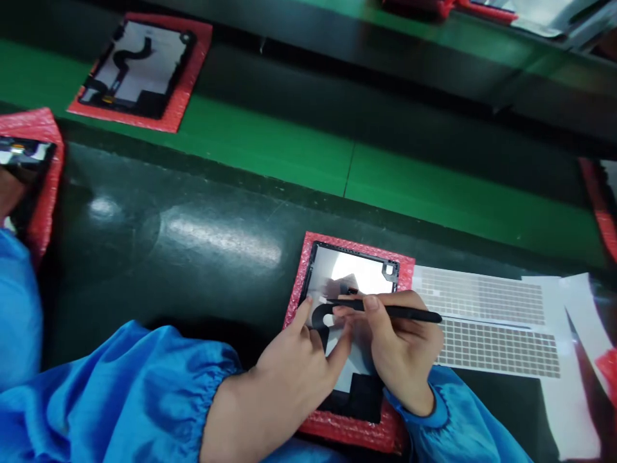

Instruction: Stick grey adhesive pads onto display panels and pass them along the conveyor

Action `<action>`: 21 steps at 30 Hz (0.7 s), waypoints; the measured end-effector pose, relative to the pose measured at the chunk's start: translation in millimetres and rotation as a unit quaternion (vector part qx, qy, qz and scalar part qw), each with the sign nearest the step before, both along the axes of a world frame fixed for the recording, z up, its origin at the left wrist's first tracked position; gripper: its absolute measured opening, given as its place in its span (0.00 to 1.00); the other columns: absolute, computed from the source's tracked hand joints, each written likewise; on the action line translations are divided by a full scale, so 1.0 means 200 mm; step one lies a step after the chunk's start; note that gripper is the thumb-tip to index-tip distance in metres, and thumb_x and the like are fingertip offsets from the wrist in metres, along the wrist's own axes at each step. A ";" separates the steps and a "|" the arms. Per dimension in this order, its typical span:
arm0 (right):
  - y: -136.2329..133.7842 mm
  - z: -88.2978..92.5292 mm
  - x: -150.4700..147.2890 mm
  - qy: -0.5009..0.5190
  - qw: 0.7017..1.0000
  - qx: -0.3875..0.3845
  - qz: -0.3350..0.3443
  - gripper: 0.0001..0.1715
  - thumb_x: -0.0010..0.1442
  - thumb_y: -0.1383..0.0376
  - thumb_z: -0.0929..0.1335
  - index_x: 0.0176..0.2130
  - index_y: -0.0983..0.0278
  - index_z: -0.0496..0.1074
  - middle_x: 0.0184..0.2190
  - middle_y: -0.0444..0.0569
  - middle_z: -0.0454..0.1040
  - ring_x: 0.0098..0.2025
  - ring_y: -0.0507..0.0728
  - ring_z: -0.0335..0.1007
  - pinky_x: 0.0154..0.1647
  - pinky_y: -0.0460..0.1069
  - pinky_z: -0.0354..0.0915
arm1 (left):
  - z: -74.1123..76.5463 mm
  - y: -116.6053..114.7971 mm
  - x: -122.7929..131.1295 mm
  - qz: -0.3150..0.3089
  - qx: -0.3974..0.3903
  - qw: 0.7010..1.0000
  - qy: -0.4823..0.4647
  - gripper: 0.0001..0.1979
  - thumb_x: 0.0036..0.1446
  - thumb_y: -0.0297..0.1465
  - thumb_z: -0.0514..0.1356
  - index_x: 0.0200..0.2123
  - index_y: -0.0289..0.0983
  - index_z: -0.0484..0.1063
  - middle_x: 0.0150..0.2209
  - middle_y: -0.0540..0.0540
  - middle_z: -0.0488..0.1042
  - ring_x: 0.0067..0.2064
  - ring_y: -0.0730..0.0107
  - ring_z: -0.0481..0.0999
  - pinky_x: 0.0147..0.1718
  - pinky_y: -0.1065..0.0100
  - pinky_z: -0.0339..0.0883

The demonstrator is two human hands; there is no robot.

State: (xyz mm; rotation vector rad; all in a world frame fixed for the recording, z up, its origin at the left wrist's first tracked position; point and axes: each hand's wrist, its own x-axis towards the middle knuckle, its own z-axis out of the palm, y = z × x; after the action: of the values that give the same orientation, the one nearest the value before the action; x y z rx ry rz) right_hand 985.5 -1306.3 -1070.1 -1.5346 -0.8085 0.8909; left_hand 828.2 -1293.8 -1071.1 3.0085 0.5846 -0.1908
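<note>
Fig.: we see the L hand point(294, 379) open, fingertips resting on the silver tablet back panel point(354, 270); the R hand point(400, 347) grasps a black stylus point(390, 312) over it. Panel lies on a red bubble-wrap pad point(405, 273) on the dark bench top point(168, 257), w/ a sheet of tan squares point(486, 321) just beside its R edge; a second tablet panel point(139, 64) lies farther off on a green strip point(255, 148).

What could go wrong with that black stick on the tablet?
The black spudger in the right hand might slip and scratch the tablet panel. The left hand's fingers are close to its tip and could get poked. The right hand could also bump the sheet of small pads beside it.
</note>
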 end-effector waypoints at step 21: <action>0.03 -0.10 -0.01 -0.071 0.994 -0.073 0.038 0.04 0.65 0.64 0.75 0.39 0.61 0.78 0.34 0.48 0.87 0.32 0.60 0.87 0.27 0.49 0.83 | -0.01 0.05 0.02 0.031 -0.045 0.996 -0.075 0.23 0.64 0.37 0.58 0.58 0.31 0.72 0.26 0.46 0.81 0.27 0.57 0.79 0.64 0.47 0.59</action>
State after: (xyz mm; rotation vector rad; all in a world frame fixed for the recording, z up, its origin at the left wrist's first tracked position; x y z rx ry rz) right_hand 984.5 -1300.3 -1090.9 -1.7205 -0.9257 0.9199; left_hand 832.9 -1283.3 -1073.4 2.8821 0.6343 0.0119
